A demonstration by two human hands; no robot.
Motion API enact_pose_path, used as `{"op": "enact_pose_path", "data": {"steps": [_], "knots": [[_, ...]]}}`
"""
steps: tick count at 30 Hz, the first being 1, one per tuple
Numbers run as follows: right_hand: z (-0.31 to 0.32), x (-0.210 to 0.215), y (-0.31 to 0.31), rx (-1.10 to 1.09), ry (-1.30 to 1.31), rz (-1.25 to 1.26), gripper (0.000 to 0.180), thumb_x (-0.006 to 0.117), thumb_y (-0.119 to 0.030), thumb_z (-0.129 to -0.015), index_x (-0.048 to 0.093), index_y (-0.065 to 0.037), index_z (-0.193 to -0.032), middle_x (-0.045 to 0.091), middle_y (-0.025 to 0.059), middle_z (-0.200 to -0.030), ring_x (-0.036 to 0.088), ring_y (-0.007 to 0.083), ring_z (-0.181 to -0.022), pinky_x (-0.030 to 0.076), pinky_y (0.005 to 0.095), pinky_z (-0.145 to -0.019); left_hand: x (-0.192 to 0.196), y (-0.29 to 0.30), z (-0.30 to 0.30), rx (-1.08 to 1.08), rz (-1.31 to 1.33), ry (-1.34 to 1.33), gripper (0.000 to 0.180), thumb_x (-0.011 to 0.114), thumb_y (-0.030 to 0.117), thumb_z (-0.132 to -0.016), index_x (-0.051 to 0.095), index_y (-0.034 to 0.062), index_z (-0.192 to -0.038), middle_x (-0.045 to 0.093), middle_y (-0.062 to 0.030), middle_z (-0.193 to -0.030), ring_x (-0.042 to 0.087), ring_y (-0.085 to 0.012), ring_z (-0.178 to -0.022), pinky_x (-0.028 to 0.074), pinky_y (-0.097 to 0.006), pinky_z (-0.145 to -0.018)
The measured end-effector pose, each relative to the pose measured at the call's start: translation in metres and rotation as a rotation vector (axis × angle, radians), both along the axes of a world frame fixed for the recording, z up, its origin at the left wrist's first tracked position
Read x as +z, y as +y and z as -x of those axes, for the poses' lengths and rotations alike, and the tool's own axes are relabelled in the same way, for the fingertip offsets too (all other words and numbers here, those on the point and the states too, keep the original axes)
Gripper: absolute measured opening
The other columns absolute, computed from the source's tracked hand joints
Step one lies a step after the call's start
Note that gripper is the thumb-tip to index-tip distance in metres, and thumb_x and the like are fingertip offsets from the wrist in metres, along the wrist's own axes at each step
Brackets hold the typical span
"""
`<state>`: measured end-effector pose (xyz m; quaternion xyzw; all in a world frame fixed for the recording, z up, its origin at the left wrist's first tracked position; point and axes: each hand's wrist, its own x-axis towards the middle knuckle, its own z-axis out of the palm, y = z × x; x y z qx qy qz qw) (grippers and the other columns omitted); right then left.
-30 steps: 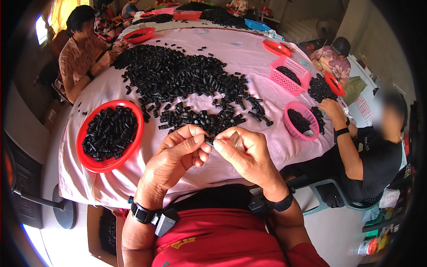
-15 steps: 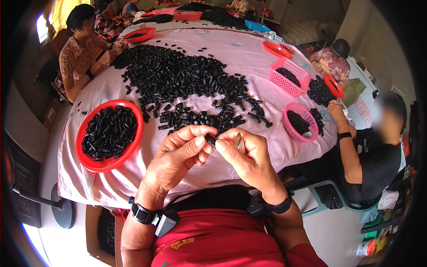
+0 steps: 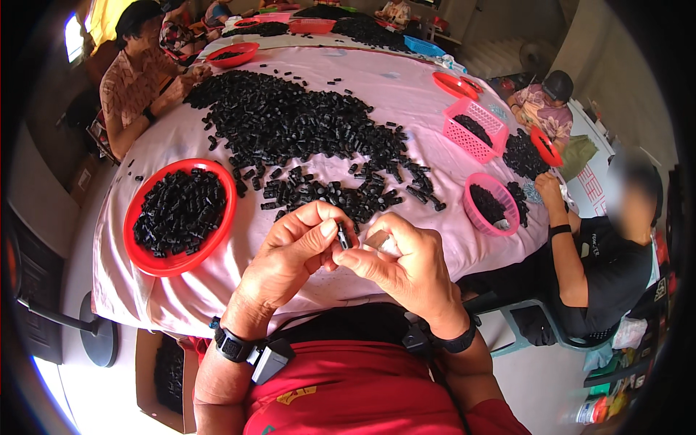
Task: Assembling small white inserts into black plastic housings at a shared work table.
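At the pink-covered table's near edge: one black cylinder, held
Long axis: away-to-near, far end tipped slightly left
Left hand: finger and thumb pinching it
Right hand: curled round one whitish scrap, thumb at the cylinder's near end
Pink baskets: two, right
Red basin: one, near left
Black pile: beyond, uncountable

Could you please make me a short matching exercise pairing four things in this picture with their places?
1. Single black part
2. Large red basin
3. Blue basket
4. Cardboard box

A. Near the top of the picture
B. Off the table, at lower left
C. In the left hand's grip
D. On the table's near left, filled with black parts

Pairs: 1-C, 2-D, 3-A, 4-B
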<state>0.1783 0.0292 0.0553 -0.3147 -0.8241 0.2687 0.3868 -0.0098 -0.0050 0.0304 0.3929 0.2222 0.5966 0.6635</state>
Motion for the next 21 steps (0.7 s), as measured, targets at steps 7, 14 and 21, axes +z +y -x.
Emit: {"op": "enact_pose_path", "data": {"steps": [7,14,21], "knots": [[0.0023,-0.0029,0.0038,-0.095,-0.116,-0.217,0.051,0.074,-0.053,-0.078,0.057,-0.005,-0.08,0.057,0.0089,-0.055,0.061,0.0241,-0.049,0.044,0.0357,-0.045,0.0017,-0.0026,-0.0021,-0.027,-0.012,0.066,0.022,0.058,0.023,-0.098,0.062,0.0052,-0.11,0.064,-0.0002,-0.091,0.054,-0.0051,-0.076,0.043,-0.02,-0.067],[0.0004,-0.001,0.0042,-0.107,-0.147,-0.32,0.044,0.077,-0.045,-0.078,0.058,-0.006,-0.081,0.056,0.0079,-0.054,0.06,0.0232,-0.048,0.044,0.0336,-0.046,0.002,-0.0025,-0.0002,-0.088,0.004,0.057,0.026,0.058,0.021,-0.098,0.061,0.0039,-0.117,0.063,0.0002,-0.1,0.055,-0.0051,-0.08,0.044,-0.02,-0.072],[0.0023,-0.0062,0.0063,-0.151,-0.154,-0.354,0.051,0.073,-0.056,-0.076,0.054,-0.008,-0.075,0.055,0.0063,-0.055,0.059,0.0238,-0.049,0.042,0.0361,-0.044,0.0007,-0.002,0.0016,-0.122,0.009,0.056,0.027,0.058,0.02,-0.098,0.06,0.0036,-0.118,0.063,0.0006,-0.1,0.054,-0.0045,-0.082,0.044,-0.019,-0.073]]}}
